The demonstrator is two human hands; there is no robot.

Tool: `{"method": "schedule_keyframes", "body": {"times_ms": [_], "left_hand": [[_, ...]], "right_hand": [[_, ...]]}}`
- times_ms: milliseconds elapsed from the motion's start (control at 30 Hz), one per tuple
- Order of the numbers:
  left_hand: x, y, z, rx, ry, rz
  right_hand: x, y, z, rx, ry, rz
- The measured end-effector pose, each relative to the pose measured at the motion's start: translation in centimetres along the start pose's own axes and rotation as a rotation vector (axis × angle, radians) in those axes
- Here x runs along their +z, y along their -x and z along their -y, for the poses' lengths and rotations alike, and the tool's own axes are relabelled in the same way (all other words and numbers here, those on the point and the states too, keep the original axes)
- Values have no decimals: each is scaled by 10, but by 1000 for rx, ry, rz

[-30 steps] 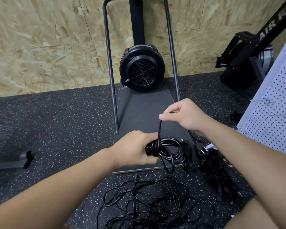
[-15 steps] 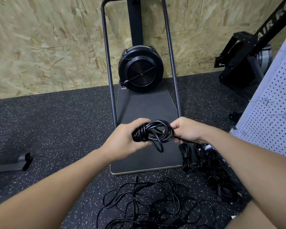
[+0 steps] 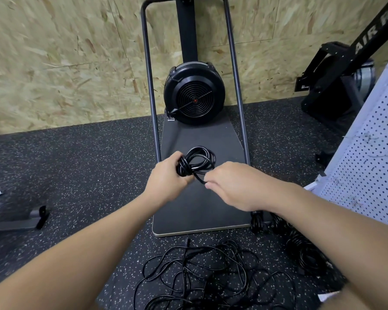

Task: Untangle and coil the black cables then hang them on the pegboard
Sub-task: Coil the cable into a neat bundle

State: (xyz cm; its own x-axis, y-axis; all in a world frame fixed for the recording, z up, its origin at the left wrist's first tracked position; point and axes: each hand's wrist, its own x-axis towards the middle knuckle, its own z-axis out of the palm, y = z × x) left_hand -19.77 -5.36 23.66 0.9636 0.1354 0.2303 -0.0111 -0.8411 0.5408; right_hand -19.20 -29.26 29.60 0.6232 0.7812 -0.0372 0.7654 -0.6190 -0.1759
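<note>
My left hand (image 3: 169, 179) grips a small coil of black cable (image 3: 197, 161), held up over the machine's base plate. My right hand (image 3: 231, 186) pinches a strand of that same coil at its lower right side, fingers curled round it. On the floor below lies a loose tangle of black cable (image 3: 206, 276). More bundled black cables (image 3: 300, 245) lie to the right, partly hidden by my right forearm. The white pegboard (image 3: 372, 166) leans at the right edge.
A black fan machine (image 3: 194, 95) with a metal frame stands on a dark base plate (image 3: 199, 211) against the chipboard wall. Another black exercise machine (image 3: 336, 86) is at the back right. A metal foot (image 3: 29, 218) lies on the speckled rubber floor at left.
Both hands lifted the coil up and away from the floor. My right hand came down from holding a strand above the coil to pinching it at the coil's lower right.
</note>
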Motion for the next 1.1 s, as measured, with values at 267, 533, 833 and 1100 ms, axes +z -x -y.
{"method": "schedule_keyframes", "body": {"times_ms": [267, 533, 833, 1100], "left_hand": [[16, 25, -29, 318, -263, 169], [-5, 35, -53, 335, 360, 432], [0, 29, -61, 52, 803, 294], [5, 24, -59, -50, 970, 168]], "right_hand": [[-14, -9, -32, -3, -267, -256], [-1, -5, -74, 217, -946, -221], [23, -7, -84, 241, -1583, -131], [30, -9, -75, 188, -1999, -71]]}}
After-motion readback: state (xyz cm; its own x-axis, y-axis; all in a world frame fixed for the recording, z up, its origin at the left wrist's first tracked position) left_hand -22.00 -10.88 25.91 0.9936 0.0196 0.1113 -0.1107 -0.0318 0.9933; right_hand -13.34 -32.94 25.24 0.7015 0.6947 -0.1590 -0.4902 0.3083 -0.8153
